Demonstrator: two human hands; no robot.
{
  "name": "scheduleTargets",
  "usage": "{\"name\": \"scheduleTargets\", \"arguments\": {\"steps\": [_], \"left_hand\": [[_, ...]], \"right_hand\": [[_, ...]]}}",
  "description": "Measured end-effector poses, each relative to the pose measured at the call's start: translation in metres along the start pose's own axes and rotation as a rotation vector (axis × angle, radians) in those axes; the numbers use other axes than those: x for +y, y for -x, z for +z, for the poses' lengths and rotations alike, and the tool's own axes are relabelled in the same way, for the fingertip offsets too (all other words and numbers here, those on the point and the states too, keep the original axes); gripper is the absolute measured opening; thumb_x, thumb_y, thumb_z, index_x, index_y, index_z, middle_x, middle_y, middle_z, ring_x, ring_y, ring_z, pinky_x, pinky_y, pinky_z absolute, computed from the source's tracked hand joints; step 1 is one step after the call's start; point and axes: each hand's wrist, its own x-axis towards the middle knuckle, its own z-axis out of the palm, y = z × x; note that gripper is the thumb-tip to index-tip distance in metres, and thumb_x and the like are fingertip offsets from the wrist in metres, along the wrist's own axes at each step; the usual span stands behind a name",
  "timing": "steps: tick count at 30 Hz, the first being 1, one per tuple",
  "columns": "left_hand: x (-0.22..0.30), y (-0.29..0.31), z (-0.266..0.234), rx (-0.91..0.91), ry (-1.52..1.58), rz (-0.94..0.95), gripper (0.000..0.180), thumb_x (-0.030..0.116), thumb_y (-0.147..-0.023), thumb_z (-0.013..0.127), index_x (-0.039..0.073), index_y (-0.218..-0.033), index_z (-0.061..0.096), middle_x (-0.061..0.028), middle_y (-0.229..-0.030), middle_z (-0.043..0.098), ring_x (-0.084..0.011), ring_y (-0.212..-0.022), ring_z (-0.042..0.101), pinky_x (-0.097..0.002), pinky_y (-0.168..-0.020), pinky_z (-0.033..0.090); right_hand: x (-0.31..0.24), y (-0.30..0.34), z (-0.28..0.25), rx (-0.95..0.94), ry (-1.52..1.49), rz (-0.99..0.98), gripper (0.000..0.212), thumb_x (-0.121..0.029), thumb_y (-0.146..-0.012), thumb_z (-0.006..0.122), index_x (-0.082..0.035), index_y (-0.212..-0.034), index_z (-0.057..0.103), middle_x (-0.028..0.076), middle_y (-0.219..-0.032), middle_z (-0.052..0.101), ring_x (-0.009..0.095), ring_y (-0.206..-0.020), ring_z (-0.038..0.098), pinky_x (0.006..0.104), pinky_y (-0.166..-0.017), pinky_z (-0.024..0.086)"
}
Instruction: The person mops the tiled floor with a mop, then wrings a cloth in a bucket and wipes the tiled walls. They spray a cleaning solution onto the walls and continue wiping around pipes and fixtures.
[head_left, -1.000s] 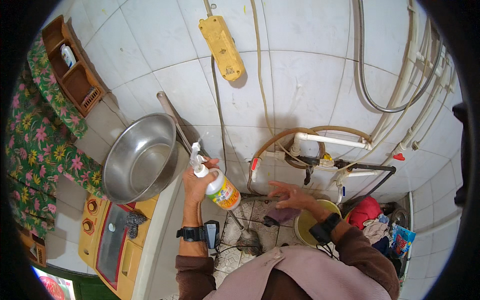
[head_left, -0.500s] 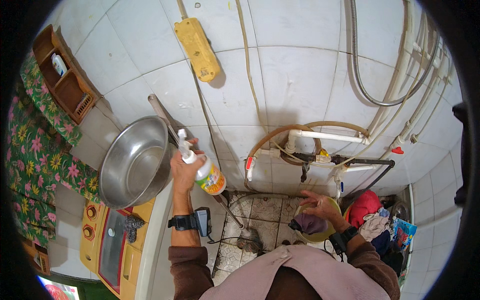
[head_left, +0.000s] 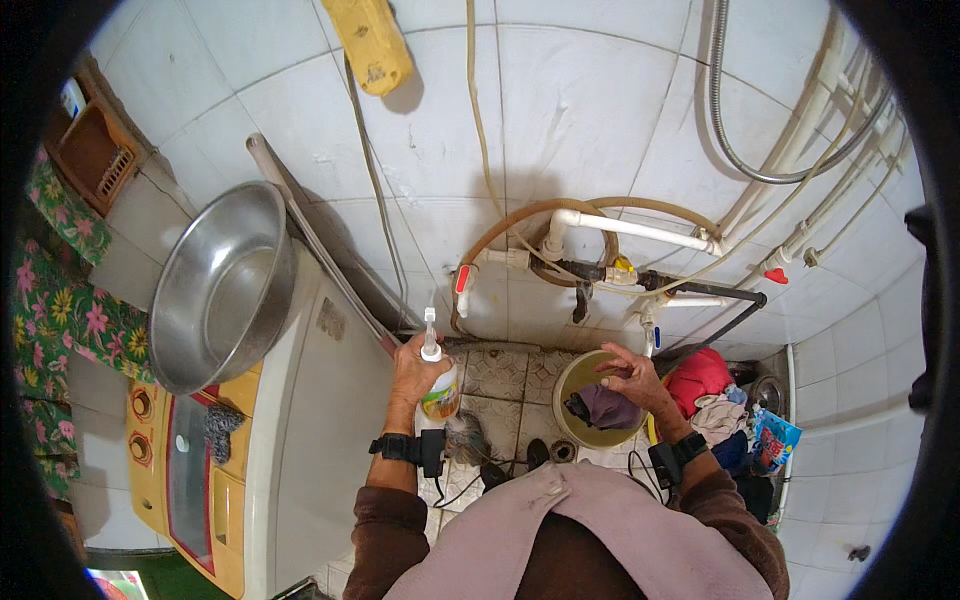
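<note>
My left hand [head_left: 415, 372] is closed round the neck of a white pump bottle [head_left: 440, 392] with a green and orange label. The bottle stands nearly upright above the tiled floor, beside the washing machine. Over a pale yellow bucket [head_left: 570, 378] is my right hand [head_left: 634, 382], its thumb and forefinger curled. A dark purple cloth [head_left: 608, 408] hangs from that hand at the bucket's mouth; the fingers gripping it are partly hidden.
A steel basin [head_left: 222, 290] sits on the yellow and white washing machine [head_left: 320, 400] at left. Pipes with taps [head_left: 640, 240] run along the wall ahead. Clothes [head_left: 700, 380] are heaped right of the bucket, with a blue packet [head_left: 774, 440]. A cable [head_left: 455, 495] trails near my feet.
My left hand has carried the bottle down and away from the basin, turning it more upright. The purple cloth has shifted with my right hand further over the bucket. The view has tilted downward.
</note>
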Motion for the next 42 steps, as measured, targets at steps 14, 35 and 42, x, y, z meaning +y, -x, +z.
{"name": "scheduleTargets", "arguments": {"steps": [14,35,42], "left_hand": [[0.019,0.011,0.040,0.089,0.049,0.237,0.040,0.004,-0.064,0.072,0.002,-0.102,0.061,-0.0080,-0.081,0.064,-0.0149,-0.074,0.062,-0.0292,-0.069,0.049],[0.104,0.107,-0.100,0.572,0.252,0.271,0.046,-0.004,-0.072,0.059,0.004,-0.117,0.054,-0.0046,-0.094,0.059,-0.0112,-0.084,0.056,-0.0272,-0.076,0.046],[0.080,0.233,-0.246,1.177,-0.197,0.259,0.042,0.007,-0.077,0.065,0.003,-0.117,0.056,-0.0052,-0.097,0.062,-0.0142,-0.085,0.056,-0.0297,-0.078,0.045]], "right_hand": [[0.026,0.015,0.014,-0.020,0.006,0.215,0.064,-0.005,-0.072,0.071,-0.007,-0.131,0.046,0.010,-0.100,0.064,0.013,-0.088,0.059,0.0256,-0.077,0.050],[-0.008,-0.017,0.008,0.195,-0.004,0.057,0.033,-0.014,-0.075,0.072,0.002,-0.102,0.063,0.003,-0.086,0.064,0.010,-0.076,0.057,0.0260,-0.070,0.048],[-0.107,-0.059,0.005,0.363,0.034,0.018,0.026,-0.018,-0.077,0.070,-0.002,-0.098,0.067,0.003,-0.083,0.065,0.011,-0.072,0.058,0.0256,-0.066,0.049]]}}
